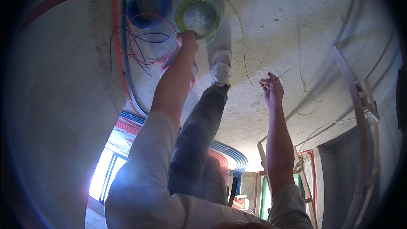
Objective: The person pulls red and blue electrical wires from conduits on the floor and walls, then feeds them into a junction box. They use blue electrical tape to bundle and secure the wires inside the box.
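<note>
My left hand [188, 38] is closed at the lower edge of a yellow-green wire coil [180, 13], gripping it. My right hand [271, 87] pinches a thin yellow-green wire [242, 34] whose end sticks out past the fingers toward the upper right. A blue wire coil [163, 7] lies left of the yellow-green one. Loose red and blue wire loops [150, 34] spread below it, partly behind my left forearm. My shoe [220, 68] rests on the concrete floor between my hands.
Red conduits [113, 4] and blue conduits [125, 51] run along the left, curving in bundles lower down. A wooden trestle-like frame [358, 114] stands at the right beside a thin wire loop [305, 112]. A bright opening [112, 161] shows at lower left.
</note>
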{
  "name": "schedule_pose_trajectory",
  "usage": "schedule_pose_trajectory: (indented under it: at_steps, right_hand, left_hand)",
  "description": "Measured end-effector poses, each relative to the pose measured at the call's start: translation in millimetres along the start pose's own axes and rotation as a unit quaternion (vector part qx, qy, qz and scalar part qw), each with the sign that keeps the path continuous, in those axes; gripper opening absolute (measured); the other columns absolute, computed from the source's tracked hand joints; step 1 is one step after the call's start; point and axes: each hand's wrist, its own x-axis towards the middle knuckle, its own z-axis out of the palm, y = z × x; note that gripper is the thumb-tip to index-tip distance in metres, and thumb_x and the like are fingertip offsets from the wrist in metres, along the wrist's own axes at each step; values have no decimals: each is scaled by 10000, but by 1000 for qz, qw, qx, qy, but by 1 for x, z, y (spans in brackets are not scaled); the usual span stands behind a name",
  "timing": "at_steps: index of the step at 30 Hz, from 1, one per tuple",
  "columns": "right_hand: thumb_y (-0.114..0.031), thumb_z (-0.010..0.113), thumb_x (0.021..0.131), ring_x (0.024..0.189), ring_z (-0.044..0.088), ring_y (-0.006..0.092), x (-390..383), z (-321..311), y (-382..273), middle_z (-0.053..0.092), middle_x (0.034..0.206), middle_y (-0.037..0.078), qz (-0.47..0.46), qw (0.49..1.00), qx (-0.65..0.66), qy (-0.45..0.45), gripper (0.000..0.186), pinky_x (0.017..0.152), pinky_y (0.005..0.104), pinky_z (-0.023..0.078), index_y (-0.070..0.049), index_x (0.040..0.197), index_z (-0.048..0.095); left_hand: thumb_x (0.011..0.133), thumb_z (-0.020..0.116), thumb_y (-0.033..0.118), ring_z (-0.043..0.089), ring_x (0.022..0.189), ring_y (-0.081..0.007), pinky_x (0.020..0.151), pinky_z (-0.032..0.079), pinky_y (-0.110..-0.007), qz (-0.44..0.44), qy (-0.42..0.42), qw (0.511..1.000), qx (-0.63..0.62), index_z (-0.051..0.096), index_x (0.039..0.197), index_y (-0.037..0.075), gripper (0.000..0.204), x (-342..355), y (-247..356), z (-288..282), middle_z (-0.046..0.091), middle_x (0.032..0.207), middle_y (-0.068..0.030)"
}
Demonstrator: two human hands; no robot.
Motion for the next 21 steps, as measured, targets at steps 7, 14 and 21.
schedule_pose_trajectory:
  at_steps: [7,14,21]
  right_hand:
    - [-166,587,1032,779,596,107,-199,29,-59,651,813,23,-207,944,-255,36,237,784,287,475,4,1160,690]
    - [-117,619,1033,852,625,109,-461,20,-128,663,880,29,-338,913,-206,-99,268,803,287,518,30,1249,680]
    - [-158,578,1061,761,591,90,-661,1,-94,627,815,8,-486,821,-248,-165,285,707,246,492,35,1253,663]
  left_hand:
    - [941,546,216,636,1081,-325,874,553,-492,-20,-141,989,-33,600,1226,58,330,-82,43,-138,634,1181,-141]
    - [1008,554,344,588,1205,-363,1018,470,-614,-99,-292,899,-311,583,1317,67,415,-361,71,-410,633,1238,-148]
    - [970,586,452,545,1283,-377,1096,414,-606,5,-175,853,-491,522,1424,94,582,-493,-67,-679,558,1410,-139]
